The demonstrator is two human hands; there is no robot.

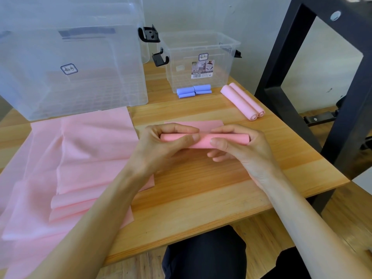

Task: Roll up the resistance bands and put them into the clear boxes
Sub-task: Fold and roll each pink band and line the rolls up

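Both hands on the job, centre of the light wooden tabletop (201,190): the left hand (161,146) and right hand (239,148) each curl round a half-rolled pink rubbery resistance band (203,140), fingers over the top, thumbs w/ tips almost meeting at the middle of the roll. The roll lies crosswise betw. the two hands, left hand covering its left end, right hand wrapped at its right end; its unrolled flat tail (193,124) stretches away from the person on the wood, just behind the fingers. To the left, a big loose heap of flat pink bands (80,158) is spread over the tabletop, folds overlapping, its edge running under the left wrist. Far side: a small open clear plastic storage box w/ black clips (201,63) stands upright, label facing the camera; just in front of it, touching or nearly so, two blue-violet rolled bands (194,91) lie side by side. Right of those, two finished pink rolls (242,100) lie together at an angle, near the tabletop's right edge. Back left, a large clear plastic box (70,57) stands w/ its near bottom edge at the heap of flat bands. A black metal frame (281,73) rises at the right, beside the tabletop.
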